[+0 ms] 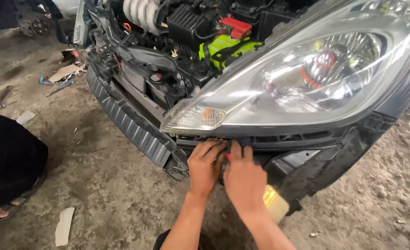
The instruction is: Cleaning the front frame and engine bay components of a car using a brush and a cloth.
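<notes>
Black mounting rail (279,139) runs left-right directly under headlight (302,83), just above both hands. Left hand (206,166) at rail, fingers curled onto its lower edge. Right hand (243,178) beside it, touching, closed around small red-tipped tool (229,157); tool points up into rail. Yellowish object (275,203) below right wrist. Bumperless car front (131,115) stretches leftward.

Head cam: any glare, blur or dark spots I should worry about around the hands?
Head view: bright glare streaks on the headlight lens; the left hand and right hand are sharp and evenly lit; the gap under the headlight where the fingers reach is in deep shadow; the yellow object below the right wrist is slightly soft.
</notes>
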